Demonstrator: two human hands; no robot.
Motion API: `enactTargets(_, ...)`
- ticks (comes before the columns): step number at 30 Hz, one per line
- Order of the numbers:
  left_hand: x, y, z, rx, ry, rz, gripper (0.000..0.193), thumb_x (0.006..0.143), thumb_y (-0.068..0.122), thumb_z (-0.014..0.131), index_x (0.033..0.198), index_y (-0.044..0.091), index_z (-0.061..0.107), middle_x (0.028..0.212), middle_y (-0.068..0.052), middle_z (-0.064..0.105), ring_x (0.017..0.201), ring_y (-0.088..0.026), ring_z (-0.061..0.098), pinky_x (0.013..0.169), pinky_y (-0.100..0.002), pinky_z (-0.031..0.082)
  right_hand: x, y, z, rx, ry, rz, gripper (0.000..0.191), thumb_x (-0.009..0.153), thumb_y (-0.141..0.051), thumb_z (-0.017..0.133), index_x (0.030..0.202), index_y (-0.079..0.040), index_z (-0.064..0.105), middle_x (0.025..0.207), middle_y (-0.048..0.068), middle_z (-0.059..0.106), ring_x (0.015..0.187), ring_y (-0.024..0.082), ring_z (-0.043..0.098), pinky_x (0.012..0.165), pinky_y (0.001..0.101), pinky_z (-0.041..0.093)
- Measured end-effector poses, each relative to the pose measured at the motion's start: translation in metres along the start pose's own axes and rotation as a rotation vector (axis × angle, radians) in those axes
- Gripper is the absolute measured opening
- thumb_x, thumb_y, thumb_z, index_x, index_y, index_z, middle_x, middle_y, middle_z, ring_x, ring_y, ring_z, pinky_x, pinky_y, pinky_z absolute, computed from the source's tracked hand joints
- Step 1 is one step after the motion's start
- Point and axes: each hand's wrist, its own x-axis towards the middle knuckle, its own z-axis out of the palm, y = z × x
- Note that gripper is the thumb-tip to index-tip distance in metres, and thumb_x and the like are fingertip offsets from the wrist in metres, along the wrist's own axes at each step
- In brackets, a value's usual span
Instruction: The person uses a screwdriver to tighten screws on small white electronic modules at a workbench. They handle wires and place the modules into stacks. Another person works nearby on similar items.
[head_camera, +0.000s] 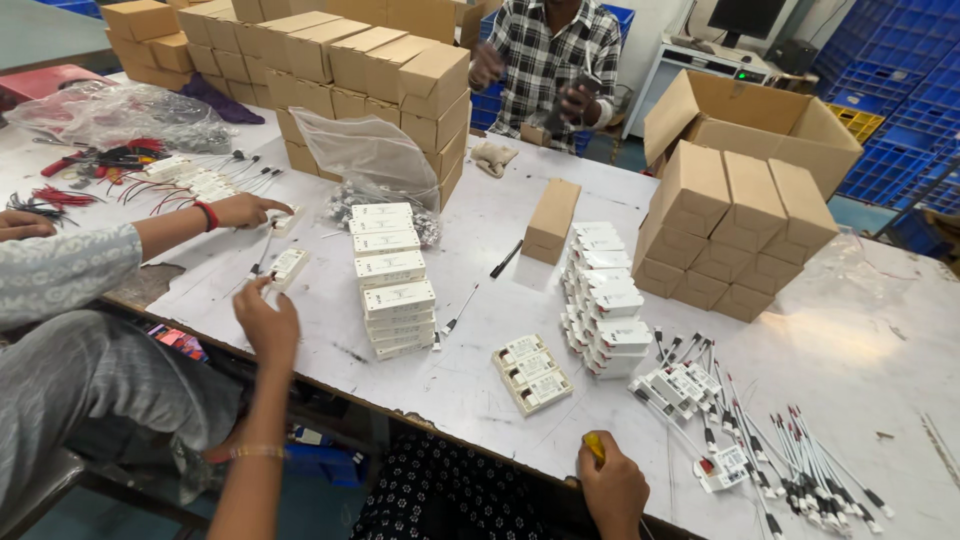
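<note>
At the near edge of the bench (480, 390), the person's right hand (612, 487) is closing around a yellow-handled tool (594, 445). Further in, toward the left edge, the left hand (266, 325) is pinching the near end of a small white module (289, 267). The module is lying flat beside a stack of white modules (396, 285). Pinning the module level would probably be keeping its thin wire from snagging. Beyond, a co-worker's hand (245, 210) is touching another module, and brown cartons (370, 60) are filling the far side.
</note>
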Motion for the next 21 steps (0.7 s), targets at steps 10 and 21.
enactTargets(10,-0.170,0.138,0.088,-0.348,-0.671,0.219,0.020,0.090,0.004,0.062,0.109,0.002,0.064,0.112,-0.016,0.064,0.109,-0.036,0.061,0.095,-0.041,0.050,0.025,-0.001,0.007,-0.053,0.066,-0.101,0.020,0.088,-0.034,0.064,0.105,-0.024,0.070,0.071,0.012,0.072,0.069,0.038,0.070,0.063,0.0504,0.053)
enactTargets(21,-0.138,0.171,0.298,0.594,-0.593,0.292,0.019,0.089,0.005,0.060,0.106,-0.002,0.065,0.107,-0.016,0.059,0.105,-0.031,0.056,0.086,-0.041,0.047,0.063,0.031,0.005,0.007,0.099,-0.112,0.021,0.082,-0.033,0.066,0.101,-0.025,0.070,0.075,0.007,0.074,0.069,0.035,0.071,0.063,0.0479,0.055)
